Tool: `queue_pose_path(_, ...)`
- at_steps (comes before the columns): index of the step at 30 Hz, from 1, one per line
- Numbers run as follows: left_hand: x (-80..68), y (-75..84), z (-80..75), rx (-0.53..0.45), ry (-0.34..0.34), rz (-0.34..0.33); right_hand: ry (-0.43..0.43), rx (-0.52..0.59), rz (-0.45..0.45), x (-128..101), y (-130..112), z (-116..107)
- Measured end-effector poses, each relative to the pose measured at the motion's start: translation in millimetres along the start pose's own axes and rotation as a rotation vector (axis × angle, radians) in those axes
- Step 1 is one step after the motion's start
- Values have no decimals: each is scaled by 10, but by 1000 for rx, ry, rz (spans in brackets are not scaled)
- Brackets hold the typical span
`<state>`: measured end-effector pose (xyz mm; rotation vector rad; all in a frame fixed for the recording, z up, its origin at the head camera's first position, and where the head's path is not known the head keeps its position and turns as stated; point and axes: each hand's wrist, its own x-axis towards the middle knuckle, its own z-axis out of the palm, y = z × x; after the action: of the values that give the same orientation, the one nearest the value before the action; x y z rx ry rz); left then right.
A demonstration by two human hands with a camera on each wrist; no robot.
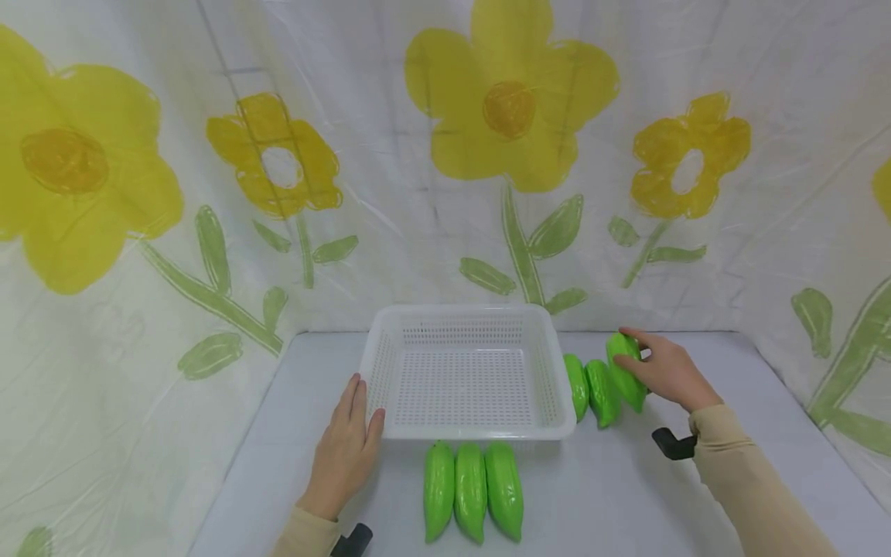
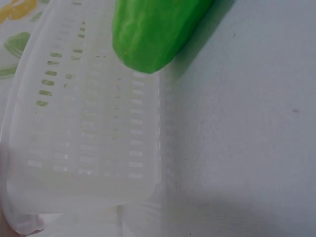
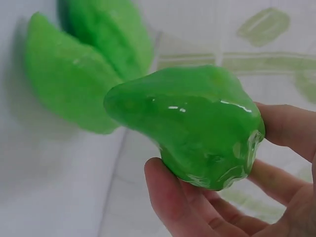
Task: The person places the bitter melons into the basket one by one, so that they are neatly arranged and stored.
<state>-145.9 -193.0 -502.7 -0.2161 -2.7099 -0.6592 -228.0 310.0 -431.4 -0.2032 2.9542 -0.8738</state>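
White perforated basket sits mid-table. Left hand rests flat against its near-left corner. Right hand grips the outermost green gourd of three beside the basket (another three gourds lie in front). Flower-print sheet behind.

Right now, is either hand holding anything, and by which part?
The right hand grips the rightmost green vegetable by its far end. The left hand only touches the basket.
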Motion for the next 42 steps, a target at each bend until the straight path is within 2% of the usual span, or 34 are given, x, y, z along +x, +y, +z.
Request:
queue_pose_path(10,9,15,-3,-3,-3,-18,26,27,-46,-19,-443,-138)
queue_pose_path(16,16,19,-16,7,3,-16,30,74,-75,72,-607,-61)
queue_pose_path(21,18,9,-21,6,15,-11,22,116,-110,256,-815,132)
queue_pose_path(24,19,0,-13,4,10,-10,14,105,-136,377,-990,261)
queue_pose_path(30,21,-15,-2,1,10,-12,-87,109,-143,617,-1367,562)
queue_pose_path(36,18,-23,22,5,14,-8,-116,99,-191,858,-1761,905)
queue_pose_path(39,13,-29,38,10,17,-2,-137,99,-184,984,-1920,1112)
queue_pose_path(42,9,-36,41,19,25,2,-176,167,-145,1076,-2107,1321)
